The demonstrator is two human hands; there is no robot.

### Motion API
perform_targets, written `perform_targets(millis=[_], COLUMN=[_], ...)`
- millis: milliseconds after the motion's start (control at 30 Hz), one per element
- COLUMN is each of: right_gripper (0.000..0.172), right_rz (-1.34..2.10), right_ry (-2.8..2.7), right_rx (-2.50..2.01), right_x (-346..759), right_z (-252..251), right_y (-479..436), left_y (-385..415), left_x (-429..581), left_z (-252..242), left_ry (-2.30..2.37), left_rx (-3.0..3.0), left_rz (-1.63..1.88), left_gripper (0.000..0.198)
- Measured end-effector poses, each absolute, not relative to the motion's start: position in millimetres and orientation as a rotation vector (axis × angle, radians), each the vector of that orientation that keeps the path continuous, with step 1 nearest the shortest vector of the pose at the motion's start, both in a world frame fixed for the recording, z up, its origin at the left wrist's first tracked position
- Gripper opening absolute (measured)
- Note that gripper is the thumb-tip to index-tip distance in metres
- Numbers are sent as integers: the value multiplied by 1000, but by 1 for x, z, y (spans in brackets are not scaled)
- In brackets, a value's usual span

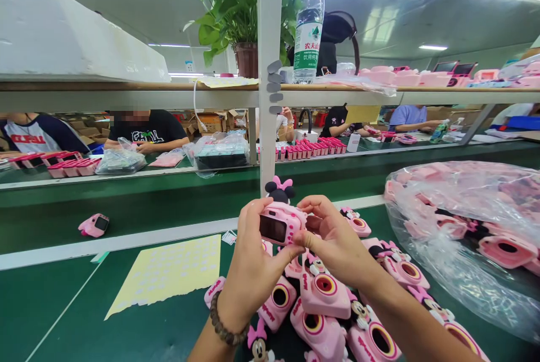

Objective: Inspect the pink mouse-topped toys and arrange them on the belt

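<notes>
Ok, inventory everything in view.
Toy camera: one, pink, centre
Camera covers: many, pink, bench below camera
Bag: one, clear, right, holding pink parts
Paper: one, yellow, bench left
Second camera: one, pink, beyond paper
Post: one, white, centre
Plant: one, green, shelf
Bottle: one, clear, shelf
Block: one, white, shelf left
Device rows: several, pink, far side
People: several, mixed clothing, far side
Bracelet: one, brown, left wrist
Left hand: one, bare, camera's left
Right hand: one, bare, camera's right
</notes>
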State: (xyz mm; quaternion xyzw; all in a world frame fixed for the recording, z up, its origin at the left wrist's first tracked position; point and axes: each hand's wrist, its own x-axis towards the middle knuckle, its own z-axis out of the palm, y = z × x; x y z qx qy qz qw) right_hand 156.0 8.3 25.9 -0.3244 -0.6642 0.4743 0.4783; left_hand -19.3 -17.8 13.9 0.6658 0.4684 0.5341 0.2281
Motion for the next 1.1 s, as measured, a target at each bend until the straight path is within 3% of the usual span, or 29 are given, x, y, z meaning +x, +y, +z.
perform_targets(millis=[133,300,500,700,867,1000,1100], right_gripper=[35,51,40,35,49,49,64], right_rz=[1325,1376,1246,1411,1635,1711,2005], right_ry=[-1622,-1546,-1514,-1451,-1417,-1173,-1013], right_rx=[-762,-829,-873,-735,-702,-710,-673], right_x=[156,154,150,154,170,169,159], right_z=[27,31,25,14,17,9,-6], right_y=[14,14,14,25,33,31,23], left_y=[-12,-13,-10,-7,0,3,0], left_x=[-27,-34,-29,-34,-38,-33,-25], left_z=[13,15,12,9,10,11,11], left_ry=[1246,1232,1268,1322,1338,1249,1163], left_rx=[1760,1749,1765,1948,2061,1954,1977], left_rz=[1410,1304,1329,1269,1194,1308,1331], left_gripper=[75,78,70,75,66,68,71])
